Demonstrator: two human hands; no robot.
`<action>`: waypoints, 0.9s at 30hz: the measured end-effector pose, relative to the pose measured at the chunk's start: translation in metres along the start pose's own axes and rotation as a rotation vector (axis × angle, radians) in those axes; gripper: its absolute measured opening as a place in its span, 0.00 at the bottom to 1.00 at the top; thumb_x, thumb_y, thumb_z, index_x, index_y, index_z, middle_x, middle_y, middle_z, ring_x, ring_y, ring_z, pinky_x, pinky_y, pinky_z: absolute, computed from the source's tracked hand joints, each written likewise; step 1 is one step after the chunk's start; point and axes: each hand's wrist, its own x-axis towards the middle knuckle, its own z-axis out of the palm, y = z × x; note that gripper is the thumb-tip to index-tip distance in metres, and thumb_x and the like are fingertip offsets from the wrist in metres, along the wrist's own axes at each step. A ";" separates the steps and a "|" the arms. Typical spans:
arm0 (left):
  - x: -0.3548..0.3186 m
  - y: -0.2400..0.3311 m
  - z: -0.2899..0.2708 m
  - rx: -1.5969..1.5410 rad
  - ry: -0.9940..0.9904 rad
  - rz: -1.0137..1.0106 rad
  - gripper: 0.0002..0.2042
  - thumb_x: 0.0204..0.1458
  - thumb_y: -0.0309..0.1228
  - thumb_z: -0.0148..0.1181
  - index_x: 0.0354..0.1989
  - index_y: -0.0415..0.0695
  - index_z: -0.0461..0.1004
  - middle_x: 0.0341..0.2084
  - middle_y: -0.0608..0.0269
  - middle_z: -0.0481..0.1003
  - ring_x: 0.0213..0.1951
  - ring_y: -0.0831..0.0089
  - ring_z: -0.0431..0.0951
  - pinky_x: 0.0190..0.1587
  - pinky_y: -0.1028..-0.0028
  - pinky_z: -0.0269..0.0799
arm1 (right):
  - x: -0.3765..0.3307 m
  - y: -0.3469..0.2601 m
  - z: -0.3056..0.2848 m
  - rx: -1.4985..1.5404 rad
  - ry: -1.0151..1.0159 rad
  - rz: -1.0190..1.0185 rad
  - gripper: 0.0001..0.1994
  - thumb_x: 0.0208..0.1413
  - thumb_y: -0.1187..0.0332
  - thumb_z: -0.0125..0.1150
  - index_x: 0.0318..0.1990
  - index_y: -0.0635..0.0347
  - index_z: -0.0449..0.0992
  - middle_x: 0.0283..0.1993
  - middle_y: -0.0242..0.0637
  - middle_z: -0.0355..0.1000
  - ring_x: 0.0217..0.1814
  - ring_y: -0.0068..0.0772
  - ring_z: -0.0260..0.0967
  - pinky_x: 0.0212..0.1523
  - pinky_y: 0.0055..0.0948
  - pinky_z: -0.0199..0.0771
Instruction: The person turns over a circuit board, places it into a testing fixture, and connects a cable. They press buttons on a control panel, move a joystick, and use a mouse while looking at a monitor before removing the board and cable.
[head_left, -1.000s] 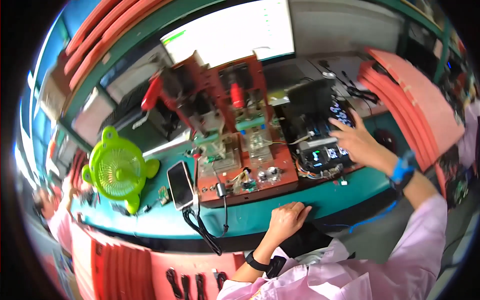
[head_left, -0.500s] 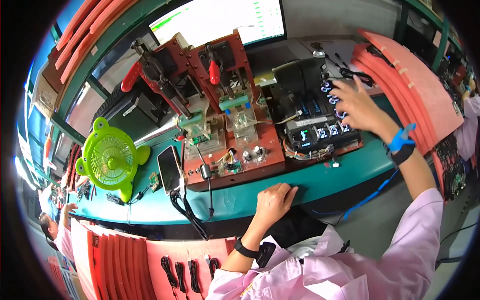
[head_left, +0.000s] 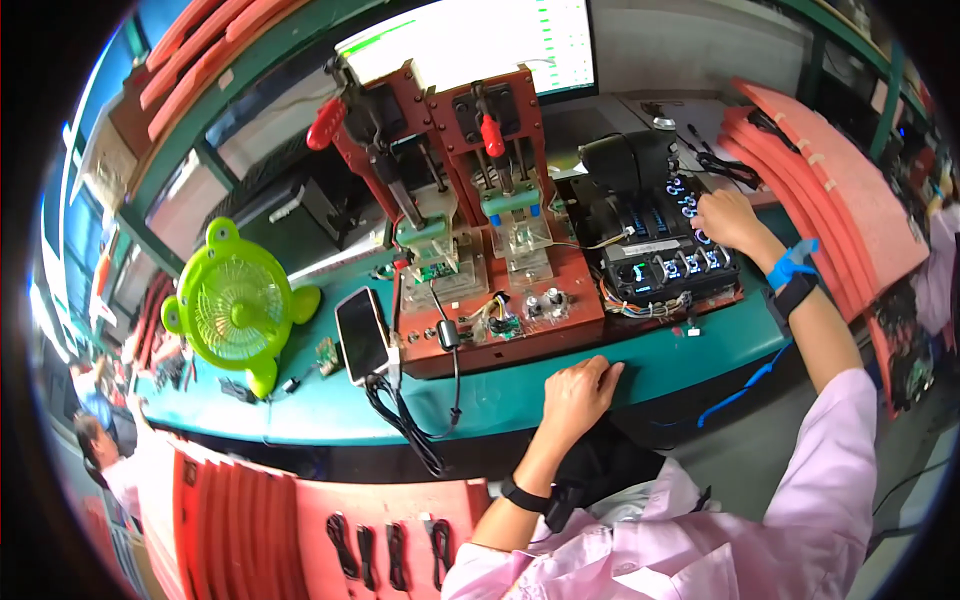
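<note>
My right hand is at the right side of a black control panel with lit round knobs and switches. Its fingers are curled in, and the fingertips are at the column of glowing knobs. I cannot tell whether they touch a knob. My left hand rests in a loose fist by the front edge of the green table, with nothing seen in it. Left of the panel stands a red test fixture with two red-handled toggle clamps and small circuit boards under clear plastic blocks.
A phone lies left of the fixture beside a black cable. Further left stands a green fan. Pink foam sheets stack at right; a foam tray with several cables is in front. Behind is a monitor.
My right hand has gone from spread fingers above the panel to curled fingers at its right-hand knobs. My left hand stays at the table edge. The whole view has shifted slightly.
</note>
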 end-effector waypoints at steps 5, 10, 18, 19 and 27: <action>0.002 0.001 0.001 -0.013 0.016 -0.029 0.14 0.46 0.38 0.56 0.17 0.41 0.67 0.13 0.54 0.69 0.19 0.55 0.70 0.19 0.64 0.62 | 0.009 0.007 -0.009 0.218 -0.223 0.176 0.10 0.42 0.64 0.58 0.20 0.62 0.73 0.20 0.43 0.70 0.26 0.47 0.69 0.30 0.41 0.67; -0.002 -0.001 0.001 -0.039 0.019 -0.016 0.13 0.46 0.37 0.56 0.18 0.41 0.68 0.13 0.54 0.70 0.19 0.55 0.70 0.19 0.64 0.62 | 0.003 0.010 -0.006 0.276 -0.186 -0.011 0.06 0.39 0.68 0.58 0.21 0.60 0.74 0.22 0.41 0.71 0.29 0.46 0.69 0.32 0.39 0.67; 0.001 -0.001 -0.002 -0.066 0.029 -0.031 0.14 0.46 0.37 0.57 0.17 0.40 0.69 0.13 0.53 0.69 0.18 0.55 0.71 0.19 0.64 0.63 | 0.010 0.030 0.002 0.331 0.079 -0.217 0.04 0.37 0.72 0.55 0.23 0.59 0.73 0.24 0.42 0.71 0.31 0.47 0.69 0.32 0.41 0.67; 0.002 0.000 -0.001 -0.075 0.012 -0.015 0.14 0.46 0.37 0.57 0.17 0.40 0.69 0.13 0.53 0.69 0.18 0.55 0.71 0.19 0.64 0.63 | 0.009 0.030 0.000 0.257 0.047 -0.170 0.04 0.36 0.71 0.55 0.23 0.59 0.74 0.24 0.42 0.71 0.31 0.49 0.69 0.33 0.42 0.67; 0.002 0.000 -0.001 -0.020 0.008 -0.025 0.14 0.45 0.36 0.58 0.16 0.38 0.68 0.12 0.52 0.68 0.17 0.55 0.70 0.19 0.66 0.62 | 0.016 0.015 0.020 0.071 0.044 0.131 0.13 0.44 0.62 0.53 0.21 0.64 0.73 0.22 0.49 0.70 0.28 0.52 0.69 0.29 0.45 0.66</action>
